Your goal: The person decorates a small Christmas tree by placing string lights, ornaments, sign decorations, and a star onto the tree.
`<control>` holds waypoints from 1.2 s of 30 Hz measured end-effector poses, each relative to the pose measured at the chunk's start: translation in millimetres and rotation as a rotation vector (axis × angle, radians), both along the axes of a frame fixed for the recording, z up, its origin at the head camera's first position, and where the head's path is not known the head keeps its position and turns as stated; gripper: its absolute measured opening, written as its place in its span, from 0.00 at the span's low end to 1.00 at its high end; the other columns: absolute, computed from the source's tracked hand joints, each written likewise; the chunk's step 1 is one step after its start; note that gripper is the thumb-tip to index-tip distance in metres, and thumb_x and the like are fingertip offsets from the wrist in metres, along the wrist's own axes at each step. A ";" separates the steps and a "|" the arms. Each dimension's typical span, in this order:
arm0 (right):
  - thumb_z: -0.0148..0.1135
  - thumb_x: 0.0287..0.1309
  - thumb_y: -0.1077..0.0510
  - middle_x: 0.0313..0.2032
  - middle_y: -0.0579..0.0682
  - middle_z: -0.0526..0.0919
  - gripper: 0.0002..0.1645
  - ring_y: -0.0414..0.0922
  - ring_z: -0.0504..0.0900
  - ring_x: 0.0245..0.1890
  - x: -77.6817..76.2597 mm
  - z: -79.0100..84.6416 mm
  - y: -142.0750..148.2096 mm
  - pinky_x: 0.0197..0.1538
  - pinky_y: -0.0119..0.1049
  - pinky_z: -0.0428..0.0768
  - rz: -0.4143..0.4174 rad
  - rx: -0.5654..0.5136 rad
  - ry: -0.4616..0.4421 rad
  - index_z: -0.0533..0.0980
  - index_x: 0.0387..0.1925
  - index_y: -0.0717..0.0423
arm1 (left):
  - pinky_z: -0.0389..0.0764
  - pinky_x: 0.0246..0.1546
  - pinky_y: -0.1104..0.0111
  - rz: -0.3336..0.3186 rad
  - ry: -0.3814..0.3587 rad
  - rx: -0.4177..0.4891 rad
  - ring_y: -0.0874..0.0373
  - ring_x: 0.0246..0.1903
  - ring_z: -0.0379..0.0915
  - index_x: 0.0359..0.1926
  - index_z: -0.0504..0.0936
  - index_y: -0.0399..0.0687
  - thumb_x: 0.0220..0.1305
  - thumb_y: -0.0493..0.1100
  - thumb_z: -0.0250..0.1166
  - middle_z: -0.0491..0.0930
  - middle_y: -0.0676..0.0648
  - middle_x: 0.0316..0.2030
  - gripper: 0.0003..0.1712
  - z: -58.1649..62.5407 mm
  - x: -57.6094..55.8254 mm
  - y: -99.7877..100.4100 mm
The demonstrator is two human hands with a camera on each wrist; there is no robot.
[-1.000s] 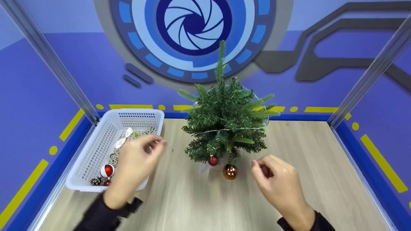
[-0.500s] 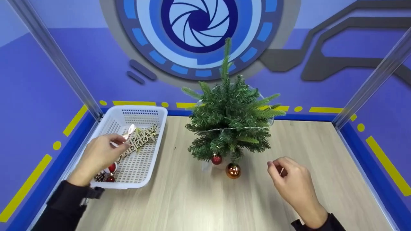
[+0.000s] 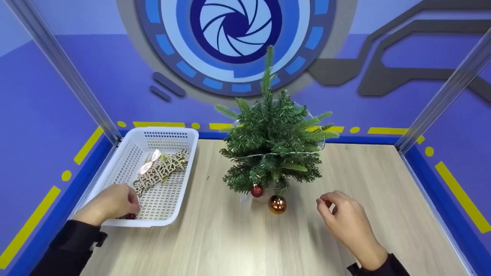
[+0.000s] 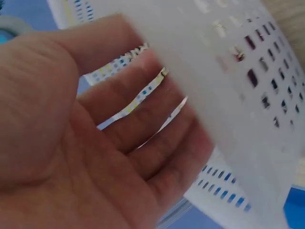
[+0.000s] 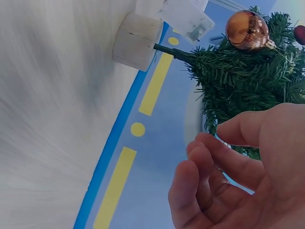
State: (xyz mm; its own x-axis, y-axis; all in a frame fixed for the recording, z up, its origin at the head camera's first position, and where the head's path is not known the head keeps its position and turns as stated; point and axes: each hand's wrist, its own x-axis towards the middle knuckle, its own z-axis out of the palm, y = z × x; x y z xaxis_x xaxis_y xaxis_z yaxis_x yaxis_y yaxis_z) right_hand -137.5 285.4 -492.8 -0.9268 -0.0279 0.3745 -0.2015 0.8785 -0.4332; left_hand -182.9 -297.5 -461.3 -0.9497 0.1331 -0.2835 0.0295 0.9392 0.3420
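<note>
My left hand (image 3: 111, 203) reaches over the near left side of a white plastic basket (image 3: 195, 157). In the left wrist view its fingers (image 4: 152, 129) are loosely extended, and their tips are hidden behind the basket's wall (image 4: 214, 86). Just beneath them a small red bauble (image 3: 130, 216) partly shows. Farther back in the basket lie cut-out wooden lettering (image 3: 163, 171) and a pale pink bow (image 3: 149, 161). My right hand (image 3: 343, 214) hovers right of a small Christmas tree (image 3: 272, 142), fingers loosely bent, nothing between them.
A red bauble (image 3: 257, 190) and a copper bauble (image 3: 277, 204) hang low on the tree's front. Clear wire (image 3: 264, 155) runs across its branches. In the right wrist view a pale round base (image 5: 137, 42) carries the trunk. Printed blue-purple panels enclose the wooden tabletop (image 3: 222, 237).
My left hand has moved left and down from over the basket's right side to its near left corner, covering the pinecone and red-and-white ball. The right hand has shifted slightly right.
</note>
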 end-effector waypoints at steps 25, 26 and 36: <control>0.64 0.62 0.53 0.27 0.35 0.80 0.05 0.32 0.74 0.24 -2.2 -5.0 4.9 0.30 0.30 0.74 0.009 0.000 -0.051 0.83 0.30 0.40 | 0.71 0.23 0.66 -0.078 -0.048 -0.185 0.53 0.23 0.70 0.20 0.80 0.44 0.41 0.27 0.63 0.77 0.47 0.22 0.08 -24.7 -6.8 -0.6; 0.64 0.62 0.53 0.27 0.35 0.80 0.05 0.32 0.74 0.25 -3.2 -6.1 6.4 0.30 0.30 0.74 0.005 -0.001 -0.057 0.83 0.30 0.40 | 0.72 0.24 0.65 -0.082 -0.048 -0.186 0.53 0.23 0.71 0.20 0.81 0.44 0.42 0.27 0.63 0.78 0.47 0.22 0.08 -25.1 -7.4 -0.8; 0.64 0.62 0.53 0.28 0.37 0.81 0.06 0.34 0.75 0.25 -5.7 -13.7 18.0 0.31 0.32 0.76 -0.029 -0.003 -0.063 0.83 0.29 0.42 | 0.78 0.28 0.61 -0.130 -0.014 -0.195 0.52 0.28 0.75 0.26 0.85 0.41 0.46 0.28 0.63 0.82 0.45 0.27 0.07 -24.6 -14.9 -1.3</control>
State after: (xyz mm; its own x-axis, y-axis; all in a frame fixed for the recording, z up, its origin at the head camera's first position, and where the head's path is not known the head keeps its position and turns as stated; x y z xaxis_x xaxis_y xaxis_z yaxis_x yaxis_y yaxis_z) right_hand -143.3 303.4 -506.5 -0.9489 0.0005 0.3155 -0.1483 0.8821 -0.4472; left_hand -197.8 -298.7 -486.0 -0.9241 0.1952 -0.3284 0.1509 0.9762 0.1557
